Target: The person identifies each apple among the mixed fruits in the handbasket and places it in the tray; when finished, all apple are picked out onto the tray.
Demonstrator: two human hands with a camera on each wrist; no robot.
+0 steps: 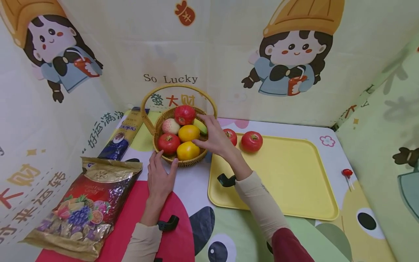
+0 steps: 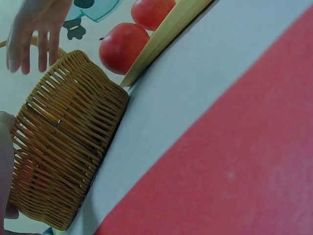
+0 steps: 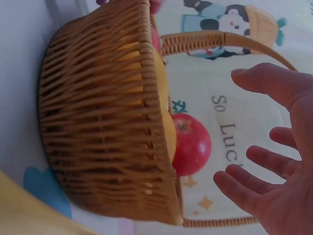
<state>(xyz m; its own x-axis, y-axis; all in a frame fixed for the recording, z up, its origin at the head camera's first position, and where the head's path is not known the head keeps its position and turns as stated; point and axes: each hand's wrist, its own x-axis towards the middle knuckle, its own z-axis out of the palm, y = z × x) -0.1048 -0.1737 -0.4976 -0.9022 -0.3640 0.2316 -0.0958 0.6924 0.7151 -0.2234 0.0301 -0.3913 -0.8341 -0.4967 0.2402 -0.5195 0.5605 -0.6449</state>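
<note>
A wicker basket (image 1: 183, 162) with a tall handle holds a red pomegranate-like fruit (image 1: 184, 115), a pale pink peach (image 1: 171, 126), a red apple (image 1: 168, 143), an orange-yellow fruit (image 1: 188, 133), a yellow fruit (image 1: 188, 150) and a partly hidden banana (image 1: 200, 126). Over the right side of the basket hovers my right hand (image 1: 214, 135), fingers and thumb spread and holding nothing. In the right wrist view that hand (image 3: 279, 161) is apart from the fruit. My left hand (image 1: 160, 176) rests its fingertips at the basket's near left rim, thumb apart.
Two red apples, one partly behind the right hand, lie by the yellow tray's (image 1: 294, 174) far left corner; the nearer-right apple (image 1: 252, 141) shows fully. Left stand a candy bag (image 1: 88, 207) and a blue-gold packet (image 1: 122, 134). A red lollipop (image 1: 347, 173) lies right.
</note>
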